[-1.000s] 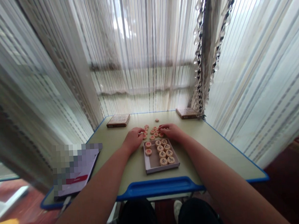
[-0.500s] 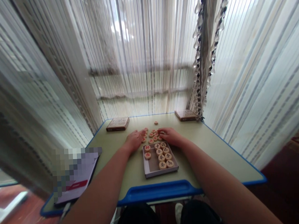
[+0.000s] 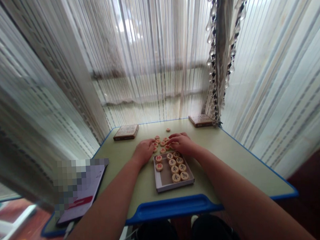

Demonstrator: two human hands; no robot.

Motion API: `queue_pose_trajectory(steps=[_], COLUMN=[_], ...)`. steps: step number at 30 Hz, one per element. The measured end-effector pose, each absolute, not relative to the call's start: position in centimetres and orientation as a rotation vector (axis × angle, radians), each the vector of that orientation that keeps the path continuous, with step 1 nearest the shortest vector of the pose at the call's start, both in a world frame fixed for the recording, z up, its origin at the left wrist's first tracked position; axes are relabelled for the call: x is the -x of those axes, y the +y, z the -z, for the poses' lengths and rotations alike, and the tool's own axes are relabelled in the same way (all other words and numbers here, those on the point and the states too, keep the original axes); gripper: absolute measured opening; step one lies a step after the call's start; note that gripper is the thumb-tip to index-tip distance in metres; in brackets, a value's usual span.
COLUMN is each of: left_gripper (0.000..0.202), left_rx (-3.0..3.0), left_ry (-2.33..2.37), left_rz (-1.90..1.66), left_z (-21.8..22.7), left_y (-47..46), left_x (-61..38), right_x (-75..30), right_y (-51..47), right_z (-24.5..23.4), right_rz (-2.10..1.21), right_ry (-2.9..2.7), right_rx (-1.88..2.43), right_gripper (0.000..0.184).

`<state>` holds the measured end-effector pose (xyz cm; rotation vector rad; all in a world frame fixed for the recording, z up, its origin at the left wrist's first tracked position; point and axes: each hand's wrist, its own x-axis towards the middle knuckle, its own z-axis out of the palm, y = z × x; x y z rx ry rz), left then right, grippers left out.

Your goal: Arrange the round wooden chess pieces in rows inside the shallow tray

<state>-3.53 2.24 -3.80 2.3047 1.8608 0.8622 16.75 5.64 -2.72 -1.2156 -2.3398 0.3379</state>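
Observation:
Several round Chinese chess pieces [image 3: 163, 150] with red characters lie loosely between my hands, just beyond a shallow box tray [image 3: 163, 188]. My left hand [image 3: 144, 151] rests at the left side of this group, fingers loosely bent against the nearest pieces; it does not appear to grip any. Across from it, my right hand [image 3: 183, 144] reaches over the right side with fingers spread, fingertips at the pieces. Inside the tray, black-character pieces [image 3: 174, 169] fill two columns on the right. Two red-character pieces [image 3: 159, 167] sit in its upper left.
A lone piece [image 3: 168, 130] lies farther back. Flat boxes rest at the far left [image 3: 126, 132] and far right [image 3: 201, 120] corners. A tablet [image 3: 86, 195] with a cable lies left of my forearm. The blue table edge [image 3: 175, 205] has a groove in front; curtains [image 3: 151, 63] hang behind.
My right hand has spread its fingers farther over the red pieces. My left hand has drawn its fingertips back slightly to the group's left edge. The pieces in the tray look the same.

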Motion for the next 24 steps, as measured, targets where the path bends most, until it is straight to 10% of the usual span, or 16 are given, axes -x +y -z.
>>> queue_pose_trajectory(steps=[24], left_gripper=[0.037], left_rx=[-2.223], left_ry=[1.974], left_rz=[-1.025], left_z=[3.8], left_y=[1.4], left_x=[4.5], right_x=[-18.9], right_y=[6.0], right_z=[1.9], right_rz=[-0.22], right_ry=[-2.435], right_rx=[1.278], right_gripper=[0.022])
